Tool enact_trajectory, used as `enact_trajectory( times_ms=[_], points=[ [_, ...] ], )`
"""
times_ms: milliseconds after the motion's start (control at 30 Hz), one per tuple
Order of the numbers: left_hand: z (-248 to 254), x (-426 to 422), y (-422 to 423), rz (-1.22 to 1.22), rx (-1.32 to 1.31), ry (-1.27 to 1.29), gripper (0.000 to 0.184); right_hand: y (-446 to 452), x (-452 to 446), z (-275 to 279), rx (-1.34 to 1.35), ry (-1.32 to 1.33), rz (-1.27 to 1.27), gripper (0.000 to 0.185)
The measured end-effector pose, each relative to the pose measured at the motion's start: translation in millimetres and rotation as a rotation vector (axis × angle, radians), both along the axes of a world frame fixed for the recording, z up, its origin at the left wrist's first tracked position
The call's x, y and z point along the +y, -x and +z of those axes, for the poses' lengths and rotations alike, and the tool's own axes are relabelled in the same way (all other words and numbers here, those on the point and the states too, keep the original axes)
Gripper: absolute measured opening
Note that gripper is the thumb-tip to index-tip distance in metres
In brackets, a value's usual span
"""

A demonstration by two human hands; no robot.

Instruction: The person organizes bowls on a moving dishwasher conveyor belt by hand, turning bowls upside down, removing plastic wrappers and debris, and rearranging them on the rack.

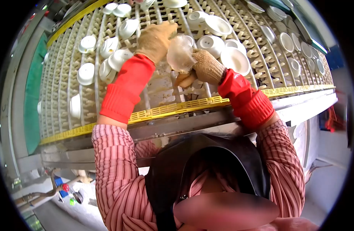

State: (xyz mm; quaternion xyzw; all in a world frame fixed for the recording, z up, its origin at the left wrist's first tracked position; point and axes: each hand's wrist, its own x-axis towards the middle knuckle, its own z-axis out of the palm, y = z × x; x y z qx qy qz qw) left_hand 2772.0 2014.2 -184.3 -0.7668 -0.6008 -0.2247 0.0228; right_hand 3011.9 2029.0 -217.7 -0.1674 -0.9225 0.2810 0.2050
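Observation:
My left hand [155, 40], in a tan work glove with a red sleeve cuff, is over the pegged conveyor rack [157, 101]. Its fingers curl inward, and what they hold, if anything, is hidden. Beside it, a translucent, crumpled, bowl-shaped piece [180, 54] hangs between both hands. My right hand [207, 67], gloved in the same tan knit, is closed at the right edge of this piece. A white bowl [210, 45] lies upside down just beyond my right hand. Another white bowl [235, 61] rests to the right of that hand.
Several white bowls lie on the pegs at left, including an upside-down bowl [85, 74]. Stacked dishes [276, 14] stand far right. A yellow edge strip [177, 107] borders the near side, above a metal ledge [165, 130]. A green side panel [33, 96] stands at left.

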Motion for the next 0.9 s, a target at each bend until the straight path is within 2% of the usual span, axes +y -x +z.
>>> enact_trajectory(
  times_ms=[33, 100, 167, 267, 300, 333, 400, 433, 467, 533, 567, 600, 667, 733, 767, 800, 833, 867, 900],
  points=[
    [-7.4, 11.2, -13.6, -0.044, 0.057, -0.055, 0.031, -5.7, 3.8, 1.9, -0.040, -0.264, -0.037, 0.029],
    [-19.6, 22.9, -40.8, -0.110, 0.171, -0.201, 0.029, -27.6, 8.4, 13.5, -0.077, -0.028, -0.137, 0.032],
    [-23.7, 33.8, -67.5, -0.138, 0.296, -0.366, 0.028, -62.2, 18.5, 15.5, -0.082, -0.054, -0.231, 0.034],
    [-10.5, 55.9, -118.5, -0.050, 0.379, -0.052, 0.031, -114.2, 27.7, 27.7, 0.180, -0.216, -0.328, 0.036],
    [-17.7, 64.0, -127.0, -0.080, 0.387, -0.150, 0.028, -132.9, 45.3, 20.1, 0.186, -0.135, -0.427, 0.034],
    [-27.8, 73.6, -134.4, -0.108, 0.400, -0.248, 0.028, -147.1, 56.0, 16.6, 0.157, -0.174, -0.489, 0.028],
    [-28.3, 91.1, -152.1, -0.036, 0.532, -0.072, 0.029, -166.3, 65.4, 15.2, -0.082, -0.302, -0.650, 0.022],
    [-29.4, 100.9, -163.5, 0.052, 0.552, 0.068, 0.029, -168.8, 68.8, 14.4, -0.118, -0.184, -0.695, 0.025],
    [-32.5, 110.7, -164.3, 0.089, 0.523, 0.154, 0.030, -169.1, 73.9, -3.0, 0.398, 0.514, -0.684, 0.026],
    [-43.1, 130.9, -159.6, 0.121, 0.421, 0.266, 0.031, -162.0, 68.2, 0.3, 0.714, 0.985, -0.659, 0.031],
    [-56.0, 140.2, -152.5, 0.108, 0.344, 0.295, 0.032, -162.5, 65.3, 3.1, 0.703, 0.978, -0.635, 0.030],
    [-81.3, 152.7, -140.6, 0.031, 0.362, 0.175, 0.035, -162.3, 65.3, 5.8, 0.696, 0.970, -0.609, 0.030],
    [-4.0, 105.8, -125.9, 0.115, 0.003, 0.392, 0.032, -160.4, 59.9, 8.6, 0.670, 0.965, -0.630, 0.034],
    [-21.3, 104.1, -77.4, -0.066, 0.089, 0.095, 0.033, -160.1, 52.3, 24.1, 0.749, 1.087, -0.628, 0.035],
    [-24.1, 97.9, -52.3, -0.137, 0.091, -0.027, 0.038, -171.2, 77.0, -11.7, 0.778, 0.920, -0.573, 0.036],
    [-11.2, 70.6, -27.4, -0.182, -0.013, -0.081, 0.052, -182.4, 84.2, -29.5, 0.710, 0.745, -0.585, 0.034],
    [14.8, 38.3, -7.0, -0.229, 0.004, -0.087, 0.069, -189.9, 86.9, -32.2, 0.613, 0.538, -0.623, 0.034],
    [24.4, 19.5, 9.6, -0.180, -0.031, 0.009, 0.069, -198.2, 85.3, -31.4, 0.403, 0.192, -0.690, 0.033],
    [20.1, 4.0, 34.2, -0.203, 0.080, -0.139, 0.060, -202.2, 84.8, -30.1, 0.263, -0.048, -0.734, 0.033]
  ],
)
